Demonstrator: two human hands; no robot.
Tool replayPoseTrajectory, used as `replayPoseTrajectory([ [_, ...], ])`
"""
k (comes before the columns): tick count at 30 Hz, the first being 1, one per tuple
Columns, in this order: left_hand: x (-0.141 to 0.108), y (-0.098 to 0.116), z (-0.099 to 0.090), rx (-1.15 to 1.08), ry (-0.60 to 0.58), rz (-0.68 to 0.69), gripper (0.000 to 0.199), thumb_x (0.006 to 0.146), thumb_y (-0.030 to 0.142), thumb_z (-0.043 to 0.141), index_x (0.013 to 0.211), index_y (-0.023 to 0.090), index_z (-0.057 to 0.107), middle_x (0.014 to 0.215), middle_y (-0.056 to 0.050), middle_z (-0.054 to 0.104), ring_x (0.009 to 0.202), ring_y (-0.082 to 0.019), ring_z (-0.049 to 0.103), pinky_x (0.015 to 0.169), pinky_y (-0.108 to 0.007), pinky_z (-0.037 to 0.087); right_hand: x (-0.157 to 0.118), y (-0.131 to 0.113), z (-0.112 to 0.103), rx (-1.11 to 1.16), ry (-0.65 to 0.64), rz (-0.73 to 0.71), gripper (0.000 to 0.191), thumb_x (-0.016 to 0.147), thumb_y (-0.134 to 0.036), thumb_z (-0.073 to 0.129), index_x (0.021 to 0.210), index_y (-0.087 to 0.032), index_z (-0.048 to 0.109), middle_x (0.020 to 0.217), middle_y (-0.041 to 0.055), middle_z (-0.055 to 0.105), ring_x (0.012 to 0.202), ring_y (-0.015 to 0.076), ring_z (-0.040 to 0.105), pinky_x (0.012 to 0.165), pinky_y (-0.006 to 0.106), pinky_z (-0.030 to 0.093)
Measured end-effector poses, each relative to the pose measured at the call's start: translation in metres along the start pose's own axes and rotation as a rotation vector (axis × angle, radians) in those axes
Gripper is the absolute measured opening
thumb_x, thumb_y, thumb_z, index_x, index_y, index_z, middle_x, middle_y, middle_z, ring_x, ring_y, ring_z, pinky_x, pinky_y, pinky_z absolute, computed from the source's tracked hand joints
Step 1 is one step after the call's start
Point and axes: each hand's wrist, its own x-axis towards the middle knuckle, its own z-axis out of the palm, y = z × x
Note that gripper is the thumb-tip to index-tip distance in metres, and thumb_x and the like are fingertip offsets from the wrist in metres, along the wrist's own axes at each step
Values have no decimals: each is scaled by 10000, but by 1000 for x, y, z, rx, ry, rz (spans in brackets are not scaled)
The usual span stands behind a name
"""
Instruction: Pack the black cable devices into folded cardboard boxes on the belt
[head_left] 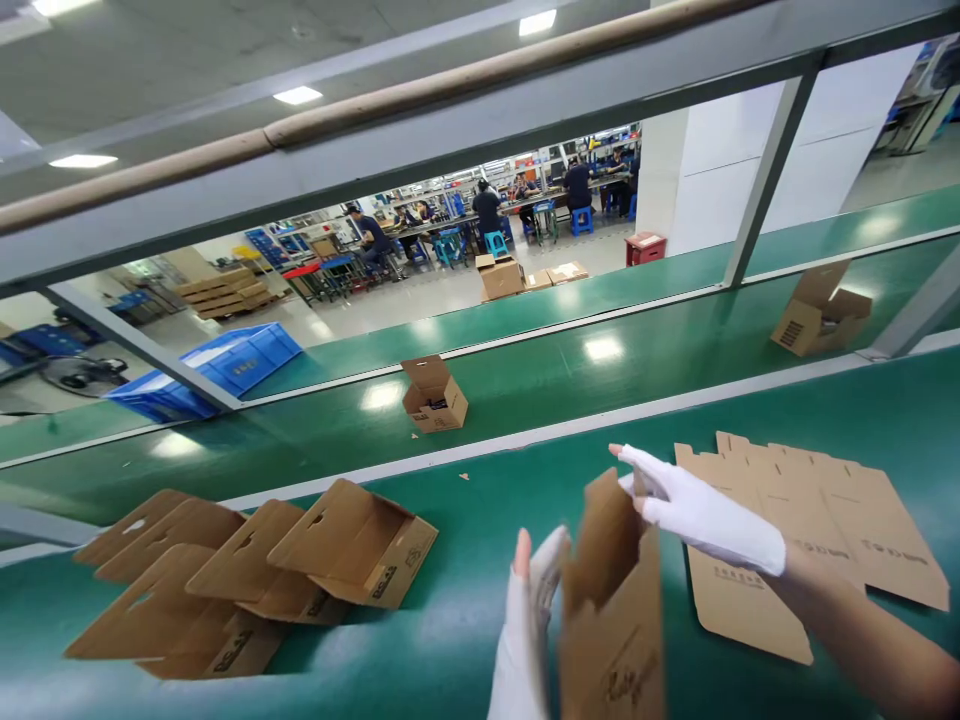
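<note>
- Find carton (611, 630) at lower frame, right of centre: roughly upright, open on top, motion-blurred over green tabletop (465, 560).
- Note left hand (525, 625) with fingers extended and parted, just beside left wall; can't tell if touching.
- Note right hand (679, 505) at upper right rim, fingers loosely bent; can't tell if gripping.
- Best to square walls first, brace lightly with left palm, press along creases, never mid-panel, to avoid buckling.

Around the carton (613, 645) between the left hand (527, 615) and right hand (694, 505), flattened cartons (817, 505) lie on the table (480, 545) at 2 o'clock, folded cartons (255, 552) at 9, the crate (251, 362) beyond at 10.
</note>
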Motion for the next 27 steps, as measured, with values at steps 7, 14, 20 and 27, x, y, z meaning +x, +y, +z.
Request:
replayPoseTrajectory([
  [7, 4, 0, 2, -419, -134, -234, 1253, 600, 586, 827, 1496, 271, 9, 1394, -169, 454, 1307, -429, 377, 1089, -581, 343, -18, 7, 22, 124, -242, -45, 808, 911, -609, 347, 1518, -142, 87, 1416, 180, 412, 1281, 282, 441, 1091, 534, 333],
  [14, 14, -57, 0, -97, 32, -166, 991, 592, 775, 696, 1367, 239, 386, 1278, -129, 559, 1212, -401, 494, 1021, -510, 461, -29, -16, 22, -915, 173, -848, 238, 950, -244, 348, 1090, -171, 527, 1082, 90, 590, 966, 222, 551, 850, 405, 456],
  [20, 59, -98, 136, 145, -267, -289, 484, 679, 572, 760, 1034, 256, 673, 1100, -74, 681, 1183, -375, 538, 930, -487, 543, -8, -17, 32, -1239, -181, -759, 314, 830, -461, 620, 908, -167, 544, 724, 3, 587, 605, 157, 517, 1002, 426, 384],
  [27, 55, -77, 261, 467, -811, -494, 481, 773, 304, 358, 375, 55, 462, 1142, 40, 622, 958, -303, 548, 490, -182, 295, 19, 20, 45, -823, -655, -580, 332, 845, -338, 619, 580, -203, 471, 658, -20, 616, 703, 141, 628, 670, 225, 481],
])
